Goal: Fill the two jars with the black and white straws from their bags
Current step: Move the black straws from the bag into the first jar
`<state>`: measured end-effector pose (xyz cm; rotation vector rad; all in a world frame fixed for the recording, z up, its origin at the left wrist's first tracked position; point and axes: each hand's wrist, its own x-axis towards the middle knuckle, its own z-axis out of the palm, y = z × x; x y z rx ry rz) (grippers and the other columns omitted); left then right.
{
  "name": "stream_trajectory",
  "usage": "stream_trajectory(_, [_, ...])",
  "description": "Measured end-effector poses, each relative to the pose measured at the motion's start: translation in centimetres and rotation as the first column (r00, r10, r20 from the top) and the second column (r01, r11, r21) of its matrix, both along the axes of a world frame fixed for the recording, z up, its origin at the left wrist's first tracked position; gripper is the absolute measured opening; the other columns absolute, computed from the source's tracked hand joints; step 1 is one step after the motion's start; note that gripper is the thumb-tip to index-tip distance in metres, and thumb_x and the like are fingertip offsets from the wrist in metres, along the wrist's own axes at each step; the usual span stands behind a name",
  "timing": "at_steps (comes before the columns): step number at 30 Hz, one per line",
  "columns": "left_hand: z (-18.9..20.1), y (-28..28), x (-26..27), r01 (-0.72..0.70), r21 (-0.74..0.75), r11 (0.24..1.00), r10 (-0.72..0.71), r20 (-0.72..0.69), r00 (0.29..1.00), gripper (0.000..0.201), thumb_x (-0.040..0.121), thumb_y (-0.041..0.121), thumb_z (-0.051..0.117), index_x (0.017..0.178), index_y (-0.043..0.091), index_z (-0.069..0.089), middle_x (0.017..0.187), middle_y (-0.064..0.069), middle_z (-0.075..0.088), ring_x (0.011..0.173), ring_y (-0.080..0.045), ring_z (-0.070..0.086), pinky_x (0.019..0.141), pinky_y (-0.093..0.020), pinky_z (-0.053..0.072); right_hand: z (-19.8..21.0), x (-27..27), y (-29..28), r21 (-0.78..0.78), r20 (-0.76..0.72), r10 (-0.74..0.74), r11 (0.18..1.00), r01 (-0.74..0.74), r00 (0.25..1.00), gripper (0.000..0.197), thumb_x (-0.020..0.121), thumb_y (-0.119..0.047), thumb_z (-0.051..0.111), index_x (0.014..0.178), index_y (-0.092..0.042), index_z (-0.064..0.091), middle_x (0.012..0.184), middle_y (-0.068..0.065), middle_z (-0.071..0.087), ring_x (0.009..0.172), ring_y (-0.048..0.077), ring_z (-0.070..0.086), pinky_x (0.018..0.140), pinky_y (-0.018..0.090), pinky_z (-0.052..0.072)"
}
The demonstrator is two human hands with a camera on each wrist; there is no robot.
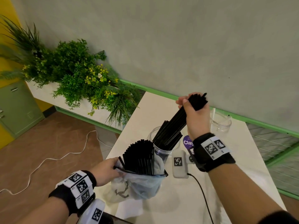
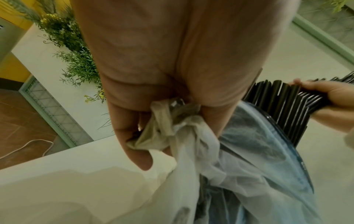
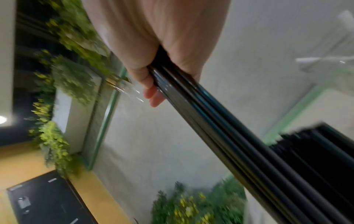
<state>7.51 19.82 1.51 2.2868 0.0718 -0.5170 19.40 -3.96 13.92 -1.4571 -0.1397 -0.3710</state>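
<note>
My right hand [image 1: 187,109] grips the top of a bundle of black straws [image 1: 174,125], held slanted with its lower ends inside a clear jar [image 1: 159,151]. The right wrist view shows that hand [image 3: 153,86] wrapped round the bundle [image 3: 229,136], though blurred. My left hand [image 1: 111,167] pinches the rim of a clear plastic bag [image 1: 140,186], in which more black straws [image 1: 140,157] stand upright. Up close, my left hand's fingers [image 2: 138,133] clutch the crumpled bag plastic [image 2: 184,130]. A second clear jar [image 1: 220,124] stands at the back right, behind my right hand.
All of this sits on a white table [image 1: 181,204]. A purple-labelled item [image 1: 187,142] lies right of the near jar. A black cable [image 1: 202,193] runs across the table from my right wrist. Green plants [image 1: 80,75] fill a planter to the left, and a white cord [image 1: 48,159] lies on the floor.
</note>
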Motion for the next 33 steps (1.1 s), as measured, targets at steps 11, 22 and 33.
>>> stream_trajectory(11, [-0.6, 0.6, 0.4, 0.005, 0.024, 1.0, -0.005, 0.0, 1.0, 0.021, 0.082, 0.011, 0.064, 0.072, 0.025, 0.051, 0.068, 0.012, 0.053, 0.058, 0.004, 0.045, 0.054, -0.01, 0.036, -8.9, 1.0, 2.1, -0.123, -0.294, 0.129, 0.978, -0.171, 0.947, 0.014, 0.081, -0.004, 0.073, 0.089, -0.009, 0.063, 0.092, 0.007, 0.072, 0.089, 0.013, 0.066, 0.09, 0.034, 0.05])
stream_trajectory(22, [-0.4, 0.5, 0.4, 0.003, 0.041, 0.999, -0.003, 0.002, 1.0, 0.022, 0.084, 0.012, 0.065, 0.072, 0.024, 0.049, 0.064, 0.012, 0.048, 0.043, 0.011, 0.044, 0.046, -0.011, 0.034, -10.5, 1.1, 1.5, -0.678, 0.112, 0.156, 0.734, -0.039, 0.981, 0.044, 0.093, 0.002, 0.05, 0.134, -0.014, 0.048, 0.133, 0.001, 0.046, 0.112, 0.009, 0.052, 0.104, 0.022, 0.037])
stream_trajectory(33, [-0.5, 0.7, 0.4, -0.004, 0.007, 1.0, 0.004, 0.003, 1.0, 0.014, 0.083, 0.012, 0.066, 0.081, 0.021, 0.055, 0.071, 0.012, 0.055, 0.056, 0.005, 0.049, 0.053, -0.009, 0.037, -11.1, 3.9, 2.2, -0.971, 0.201, 0.46, 0.211, 0.113, 0.865, 0.012, 0.093, -0.01, 0.051, 0.091, -0.006, 0.062, 0.091, 0.009, 0.059, 0.084, 0.024, 0.045, 0.08, 0.034, 0.038])
